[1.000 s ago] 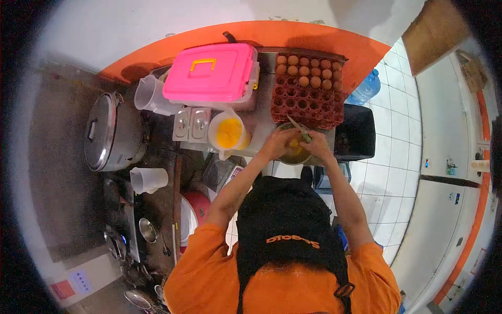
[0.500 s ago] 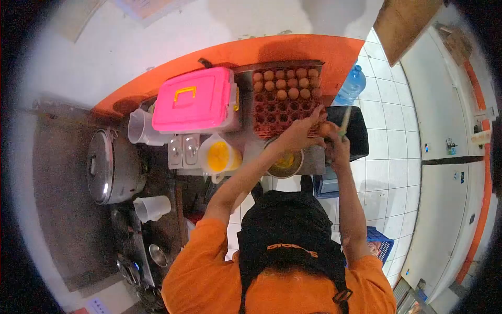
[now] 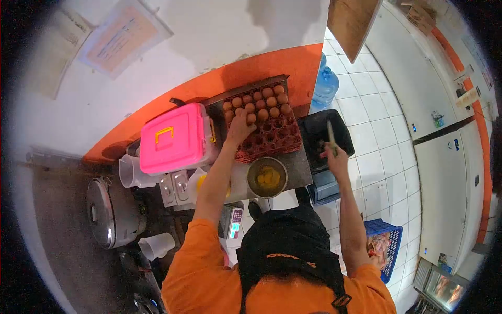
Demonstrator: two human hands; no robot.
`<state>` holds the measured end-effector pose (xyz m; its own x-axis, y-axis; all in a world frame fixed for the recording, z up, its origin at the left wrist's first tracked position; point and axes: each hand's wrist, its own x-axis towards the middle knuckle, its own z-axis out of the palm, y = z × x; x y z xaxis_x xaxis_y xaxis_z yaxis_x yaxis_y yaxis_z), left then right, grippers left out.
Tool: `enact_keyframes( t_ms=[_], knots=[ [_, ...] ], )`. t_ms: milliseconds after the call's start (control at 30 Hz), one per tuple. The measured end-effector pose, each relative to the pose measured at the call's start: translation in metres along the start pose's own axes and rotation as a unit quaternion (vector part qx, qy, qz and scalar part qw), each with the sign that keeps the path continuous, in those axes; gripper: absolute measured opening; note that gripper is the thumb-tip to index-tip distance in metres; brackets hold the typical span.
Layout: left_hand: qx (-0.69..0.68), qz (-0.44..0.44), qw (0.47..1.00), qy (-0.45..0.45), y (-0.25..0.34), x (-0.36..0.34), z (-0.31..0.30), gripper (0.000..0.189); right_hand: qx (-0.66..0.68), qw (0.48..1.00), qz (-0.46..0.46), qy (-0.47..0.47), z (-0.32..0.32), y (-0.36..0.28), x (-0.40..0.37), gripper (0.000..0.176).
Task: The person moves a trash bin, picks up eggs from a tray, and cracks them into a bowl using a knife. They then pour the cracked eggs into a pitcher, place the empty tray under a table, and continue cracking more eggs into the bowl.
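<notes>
My left hand [image 3: 240, 131] reaches over the red egg tray [image 3: 269, 138], its fingers curled on a brown egg [image 3: 251, 119] at the near edge of the filled rows. Several more eggs fill the tray's far rows, and its near cups are vacant. My right hand [image 3: 338, 161] is closed around a knife [image 3: 331, 133], blade pointing away from me, above the black bin [image 3: 342, 125]. Something small and reddish beside its fingers is too blurred to name. Between the hands, on the counter, a round metal bowl [image 3: 286, 180] holds yellow yolks.
A pink-lidded box [image 3: 175, 138], metal lidded containers [image 3: 180, 184] and a pitcher of yellow liquid [image 3: 200, 180] are on the left. Further left stands a large cooker [image 3: 112, 212]. A water bottle [image 3: 327, 86] and blue crate [image 3: 384, 230] sit on the floor at right.
My hands were together around an egg near the tray's right corner. They have separated: the left has moved to the eggs in the tray, the right, with the knife, over the bin.
</notes>
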<state>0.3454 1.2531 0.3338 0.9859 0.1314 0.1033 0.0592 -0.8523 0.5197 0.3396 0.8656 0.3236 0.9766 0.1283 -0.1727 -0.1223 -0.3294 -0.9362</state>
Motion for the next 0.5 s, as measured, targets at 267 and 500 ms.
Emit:
enact_keyframes(
  t_ms=[267, 500],
  knots=[
    [-0.463, -0.052, 0.884, 0.04, 0.087, -0.088, -0.052, 0.06, -0.06, 0.957, -0.283, -0.038, 0.109, -0.122, -0.048, 0.021],
    [-0.475, -0.098, 0.873, 0.054, 0.078, -0.135, -0.056, 0.045, -0.118, 0.948, -0.269, -0.119, 0.137, -0.128, -0.074, 0.022]
  ],
)
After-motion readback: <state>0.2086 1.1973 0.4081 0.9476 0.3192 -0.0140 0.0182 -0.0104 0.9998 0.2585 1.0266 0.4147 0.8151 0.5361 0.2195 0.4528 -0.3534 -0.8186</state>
